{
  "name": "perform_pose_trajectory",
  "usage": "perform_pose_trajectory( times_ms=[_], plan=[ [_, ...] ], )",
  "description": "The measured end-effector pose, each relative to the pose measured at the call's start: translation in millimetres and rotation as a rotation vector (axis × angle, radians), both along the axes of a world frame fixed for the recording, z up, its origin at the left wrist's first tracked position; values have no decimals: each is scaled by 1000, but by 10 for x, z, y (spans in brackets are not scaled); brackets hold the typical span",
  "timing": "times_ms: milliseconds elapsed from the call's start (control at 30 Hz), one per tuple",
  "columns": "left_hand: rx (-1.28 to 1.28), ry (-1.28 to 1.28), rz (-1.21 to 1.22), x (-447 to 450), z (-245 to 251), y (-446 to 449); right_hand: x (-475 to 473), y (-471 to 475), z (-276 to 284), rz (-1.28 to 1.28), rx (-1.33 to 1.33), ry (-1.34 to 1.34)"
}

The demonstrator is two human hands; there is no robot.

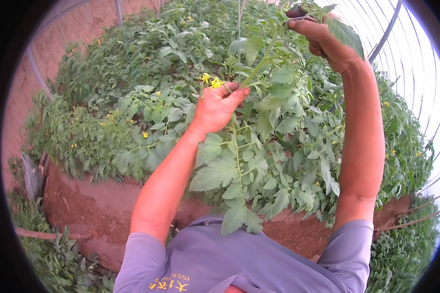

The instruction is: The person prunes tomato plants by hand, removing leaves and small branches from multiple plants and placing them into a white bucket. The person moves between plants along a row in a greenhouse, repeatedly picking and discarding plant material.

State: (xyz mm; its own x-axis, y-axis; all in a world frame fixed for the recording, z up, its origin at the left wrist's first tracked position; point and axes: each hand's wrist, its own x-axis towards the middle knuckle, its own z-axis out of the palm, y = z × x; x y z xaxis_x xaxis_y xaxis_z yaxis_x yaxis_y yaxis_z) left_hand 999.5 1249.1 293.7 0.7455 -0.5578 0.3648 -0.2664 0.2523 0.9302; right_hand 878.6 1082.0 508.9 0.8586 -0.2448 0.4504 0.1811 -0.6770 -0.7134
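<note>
A tomato plant's green stem runs slanting up to the right between my hands. My left hand pinches it low down, thumb and fingers closed, beside a thin vertical string. Yellow tomato flowers show just above the knuckles. Raised at the upper right, my right hand grips the leafy top of a shoot between thumb and fingers; a leaf hangs over the back of this hand. Whether that shoot is the same stem is partly hidden by foliage. A large compound leaf droops below my left hand, towards my shirt.
Dense tomato plants with yellow flowers spread ahead and to both sides. Another string hangs at the left. Bare soil lies between the rows. An earthen wall stands left; a ribbed translucent greenhouse cover curves at the right.
</note>
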Motion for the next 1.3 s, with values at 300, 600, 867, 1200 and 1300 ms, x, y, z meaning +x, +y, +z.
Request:
perform_pose_trajectory(
  times_ms=[300,600,867,1200,1300],
  plan=[
    [10,-87,-21,27,21,47,70,-3,183,-37,-351,226],
    [-1,-83,-141,127,-5,60,190,58,193,38,-315,190],
    [10,-9,-144,108,56,96,264,-15,163,229,-251,98],
    [-17,-97,-128,129,45,91,65,245,209,-39,-419,199],
    [36,-147,-102,147,62,97,308,368,94,-278,-449,-25]
  ],
)
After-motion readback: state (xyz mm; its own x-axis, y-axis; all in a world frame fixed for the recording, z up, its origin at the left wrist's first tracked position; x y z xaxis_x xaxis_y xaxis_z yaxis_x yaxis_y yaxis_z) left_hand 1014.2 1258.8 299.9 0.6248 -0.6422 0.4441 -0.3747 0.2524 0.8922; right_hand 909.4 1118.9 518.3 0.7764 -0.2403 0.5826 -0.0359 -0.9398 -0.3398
